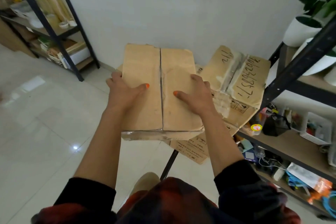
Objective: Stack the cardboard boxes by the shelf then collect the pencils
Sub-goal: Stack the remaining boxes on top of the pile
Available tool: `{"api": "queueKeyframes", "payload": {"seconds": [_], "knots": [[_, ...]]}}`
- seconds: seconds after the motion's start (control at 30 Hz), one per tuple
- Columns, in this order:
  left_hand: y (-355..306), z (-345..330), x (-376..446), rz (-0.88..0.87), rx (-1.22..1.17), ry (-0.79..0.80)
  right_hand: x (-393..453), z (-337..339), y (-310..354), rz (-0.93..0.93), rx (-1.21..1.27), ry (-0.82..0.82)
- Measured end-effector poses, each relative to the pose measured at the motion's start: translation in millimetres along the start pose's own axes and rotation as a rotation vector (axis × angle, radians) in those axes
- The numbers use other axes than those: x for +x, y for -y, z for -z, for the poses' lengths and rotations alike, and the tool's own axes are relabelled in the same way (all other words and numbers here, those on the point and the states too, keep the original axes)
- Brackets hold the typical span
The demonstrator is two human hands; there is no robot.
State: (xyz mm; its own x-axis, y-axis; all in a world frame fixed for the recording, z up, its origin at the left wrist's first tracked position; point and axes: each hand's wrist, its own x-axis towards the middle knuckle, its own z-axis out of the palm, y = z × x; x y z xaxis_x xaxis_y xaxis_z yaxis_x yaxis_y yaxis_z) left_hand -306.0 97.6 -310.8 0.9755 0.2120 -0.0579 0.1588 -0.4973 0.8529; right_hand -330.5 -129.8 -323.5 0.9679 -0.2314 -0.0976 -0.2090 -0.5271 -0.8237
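I hold a taped brown cardboard box (145, 71) in front of me with both hands, above the floor near the white wall. My left hand (123, 91) grips its left edge, thumb lying on top. My right hand (196, 94) grips the right edge, thumb also on top. Beside it on the right stands a second cardboard box (241, 78) with handwritten numbers and torn tape. A flatter printed cardboard box (190, 149) lies beneath, partly hidden. No pencils can be made out.
A dark metal shelf (294, 67) on the right carries white plant pots (300, 31), a black basket (276, 125) and cluttered small items. Another dark shelf (54, 22) stands at the back left. Glossy white floor tiles (45, 114) spread to the left.
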Motion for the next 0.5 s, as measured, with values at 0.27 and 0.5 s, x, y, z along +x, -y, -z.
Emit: {"api": "queueKeyframes", "payload": {"seconds": [0.27,0.5], "knots": [[-15,-9,111,-0.051,-0.009,0.086,75,-12,27,0.01,-0.07,-0.123],[-23,-34,197,-0.103,-0.053,0.278,135,-24,35,-0.101,-0.111,-0.238]]}}
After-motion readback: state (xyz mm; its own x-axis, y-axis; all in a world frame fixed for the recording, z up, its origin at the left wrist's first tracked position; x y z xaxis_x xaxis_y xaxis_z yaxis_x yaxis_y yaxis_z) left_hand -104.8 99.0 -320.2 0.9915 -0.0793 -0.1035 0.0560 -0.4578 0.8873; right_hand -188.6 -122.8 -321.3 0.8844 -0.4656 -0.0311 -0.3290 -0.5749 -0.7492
